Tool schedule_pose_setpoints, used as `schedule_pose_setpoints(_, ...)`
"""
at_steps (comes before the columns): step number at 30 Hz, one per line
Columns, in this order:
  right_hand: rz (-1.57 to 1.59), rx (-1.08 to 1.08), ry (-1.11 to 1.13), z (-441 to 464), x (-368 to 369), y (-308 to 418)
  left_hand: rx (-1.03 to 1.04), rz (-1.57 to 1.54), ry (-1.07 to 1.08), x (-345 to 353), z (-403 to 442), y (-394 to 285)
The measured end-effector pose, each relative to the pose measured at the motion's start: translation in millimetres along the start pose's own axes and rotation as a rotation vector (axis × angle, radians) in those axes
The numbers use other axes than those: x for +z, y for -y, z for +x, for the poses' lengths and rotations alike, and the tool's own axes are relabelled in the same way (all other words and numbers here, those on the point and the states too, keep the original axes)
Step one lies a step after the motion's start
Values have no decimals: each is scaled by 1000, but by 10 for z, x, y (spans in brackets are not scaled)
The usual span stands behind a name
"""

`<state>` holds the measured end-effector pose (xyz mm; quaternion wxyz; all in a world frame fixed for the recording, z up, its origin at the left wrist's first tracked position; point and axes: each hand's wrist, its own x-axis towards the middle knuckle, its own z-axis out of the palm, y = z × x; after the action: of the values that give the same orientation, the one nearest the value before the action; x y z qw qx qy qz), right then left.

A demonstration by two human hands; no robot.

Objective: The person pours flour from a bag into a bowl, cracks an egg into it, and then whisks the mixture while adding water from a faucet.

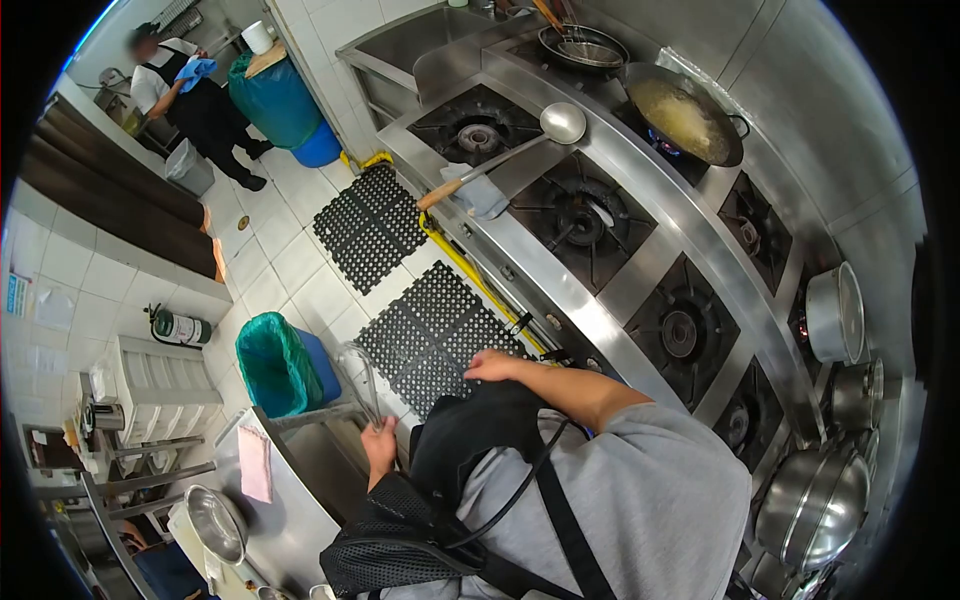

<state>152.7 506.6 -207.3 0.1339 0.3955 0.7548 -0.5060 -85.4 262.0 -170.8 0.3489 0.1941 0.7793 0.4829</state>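
My left hand point(378, 448) is closed round the handle of a wire whisk point(357, 365), whose loops point up toward the bin. Beside the range, my right hand point(490, 367) hangs over the floor mat with fingers curled and nothing visible in them. A long ladle point(563, 123) with a wooden handle lies across the front of the steel range point(610, 310), near a folded grey cloth point(482, 196). On a lit back burner, a wok point(725, 150) holds pale yellow food in bubbling liquid.
A bin with a green liner point(270, 365) stands ahead. The steel counter point(290, 500) at left bears a pink cloth point(255, 463) and metal bowl point(216, 524). Pots point(835, 312) stand at right. A strainer point(590, 52) rests at the back. Another person point(185, 100) holds blue cloth.
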Motion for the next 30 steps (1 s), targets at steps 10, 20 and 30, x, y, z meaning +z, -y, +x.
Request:
schedule_pose_setpoints(10,-705,-471,-60,-218,-392,771,242,-267,127,565,-110,-1652)
schedule_pose_setpoints(20,-1569,-10,219,-211,-931,-753,-24,-95,-82,110,-142,517)
schedule_pose_setpoints(30,-1583,-73,328,-184,-946,-761,-468,190,-269,56,-833,429)
